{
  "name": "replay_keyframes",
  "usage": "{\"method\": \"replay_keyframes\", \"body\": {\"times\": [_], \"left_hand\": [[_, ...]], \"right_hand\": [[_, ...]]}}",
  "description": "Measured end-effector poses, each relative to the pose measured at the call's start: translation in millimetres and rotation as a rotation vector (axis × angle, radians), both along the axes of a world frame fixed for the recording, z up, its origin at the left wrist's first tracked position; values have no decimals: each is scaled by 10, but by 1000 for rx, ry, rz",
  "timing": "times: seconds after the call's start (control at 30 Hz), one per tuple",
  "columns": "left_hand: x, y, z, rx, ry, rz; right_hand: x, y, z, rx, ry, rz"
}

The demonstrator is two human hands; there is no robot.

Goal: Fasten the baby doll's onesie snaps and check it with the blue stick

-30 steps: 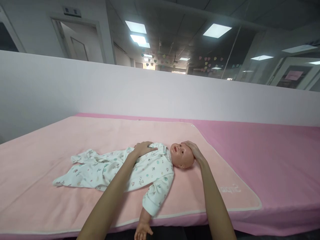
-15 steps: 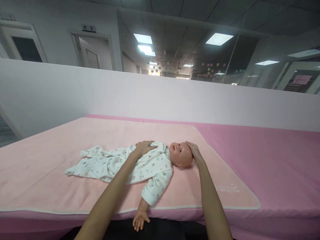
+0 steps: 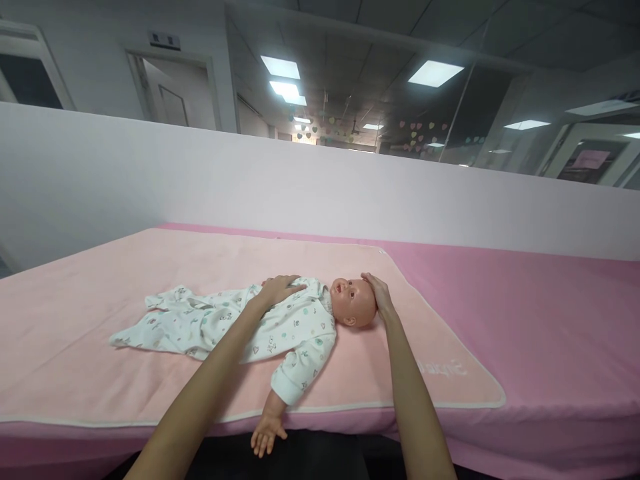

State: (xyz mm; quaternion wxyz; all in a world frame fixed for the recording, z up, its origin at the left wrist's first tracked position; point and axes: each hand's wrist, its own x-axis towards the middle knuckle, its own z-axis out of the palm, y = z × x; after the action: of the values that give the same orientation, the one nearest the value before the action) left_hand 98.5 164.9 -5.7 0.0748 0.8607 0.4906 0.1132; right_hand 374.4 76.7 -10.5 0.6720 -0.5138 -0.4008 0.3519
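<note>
A baby doll (image 3: 350,303) in a white printed sleepsuit (image 3: 235,327) lies on its back on a pale pink blanket (image 3: 150,267), head to the right. My left hand (image 3: 277,290) rests flat on the doll's chest, fingers stretched out. My right hand (image 3: 380,297) cups the top of the doll's head, fingers curved around it. One bare doll arm (image 3: 267,427) hangs over the near edge of the bed.
The blanket covers a bright pink mattress (image 3: 550,313) that extends to the right. A low white partition wall (image 3: 320,187) runs behind the bed. Beyond it are a doorway (image 3: 170,90) and glass office walls with ceiling lights.
Both hands stay on the doll's chest and head. The doll has slid a little toward the near edge, its bare arm hanging further over. The camera has shifted slightly.
</note>
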Motion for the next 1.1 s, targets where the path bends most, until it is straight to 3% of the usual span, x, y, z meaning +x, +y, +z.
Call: {"method": "replay_keyframes", "body": {"times": [0.1, 0.3, 0.53, 0.73, 0.93, 1.1], "left_hand": [[1, 16, -8, 2, 0, -5], [17, 7, 7, -3, 1, 11], [15, 3, 12, -13, 4, 11], [6, 15, -21, 3, 3, 8], [-11, 14, -20, -9, -54, -6], [-47, 89, -68, -164, -281, 43]], "right_hand": [[5, -3, 13, 22, 50, -49], [-45, -72, 39, -65, 23, 262], [-34, -30, 6, -63, 36, 253], [65, 22, -3, -15, -42, -33], [27, 18, -34, -42, -36, 70], [-40, 6, -48, -103, 67, 173]]}}
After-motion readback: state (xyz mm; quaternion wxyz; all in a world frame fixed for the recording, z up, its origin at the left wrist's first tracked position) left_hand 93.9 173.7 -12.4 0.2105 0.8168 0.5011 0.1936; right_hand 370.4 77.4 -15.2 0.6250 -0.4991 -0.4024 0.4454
